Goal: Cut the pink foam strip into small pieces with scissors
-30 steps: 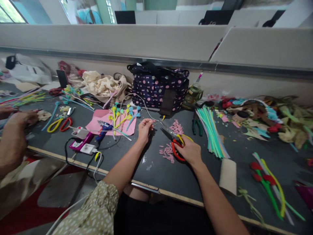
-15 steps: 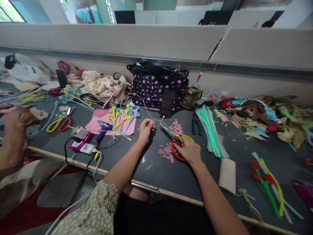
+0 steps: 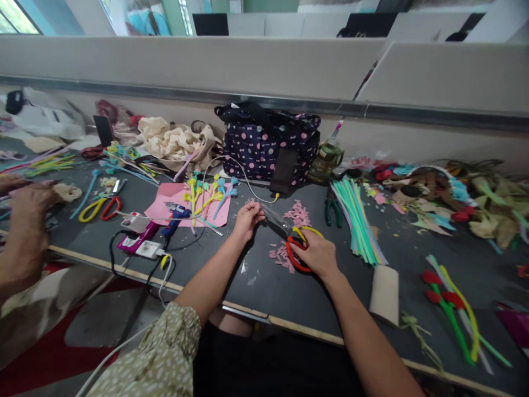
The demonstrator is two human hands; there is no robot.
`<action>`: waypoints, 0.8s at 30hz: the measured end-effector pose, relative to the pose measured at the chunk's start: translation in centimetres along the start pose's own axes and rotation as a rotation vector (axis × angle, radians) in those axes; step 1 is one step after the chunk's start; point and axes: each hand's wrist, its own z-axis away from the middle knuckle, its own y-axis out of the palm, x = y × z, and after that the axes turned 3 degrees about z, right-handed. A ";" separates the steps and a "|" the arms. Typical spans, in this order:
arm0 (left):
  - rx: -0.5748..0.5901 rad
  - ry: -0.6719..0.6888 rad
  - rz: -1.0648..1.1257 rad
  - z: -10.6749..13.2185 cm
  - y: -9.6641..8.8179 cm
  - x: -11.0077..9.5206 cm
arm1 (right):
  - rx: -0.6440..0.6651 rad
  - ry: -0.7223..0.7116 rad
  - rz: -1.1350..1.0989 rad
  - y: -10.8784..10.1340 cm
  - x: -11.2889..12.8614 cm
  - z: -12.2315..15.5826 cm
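My right hand [image 3: 316, 255] grips the red and yellow handles of a pair of scissors [image 3: 295, 242], blades pointing left toward my left hand. My left hand [image 3: 247, 219] is closed in a pinch on a small pink piece near the blade tips; the piece is too small to make out clearly. Small pink cut bits [image 3: 281, 257] lie on the dark table [image 3: 264, 286] under the scissors, and more pink bits [image 3: 298, 212] lie just beyond them.
A polka-dot bag [image 3: 268, 146] stands behind my hands. Green pipe cleaners [image 3: 355, 220] and pliers [image 3: 330, 209] lie to the right, a cardboard tube [image 3: 385, 295] nearer. A pink sheet [image 3: 165, 207], glue gun [image 3: 176, 215] and another person's hand [image 3: 31, 201] are at left.
The scissors moved left so the blades reach my left hand's pinched piece. The other person's hand at left shifted slightly.
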 end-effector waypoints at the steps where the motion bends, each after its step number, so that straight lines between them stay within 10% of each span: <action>1: 0.000 -0.001 0.008 -0.1 0.0 0.0 | 0.001 0.002 -0.001 0.0 0.0 0.0; 24: 0.004 -0.020 0.115 0.0 0.0 -0.1 | -0.013 -0.010 -0.003 0.4 -0.3 0.0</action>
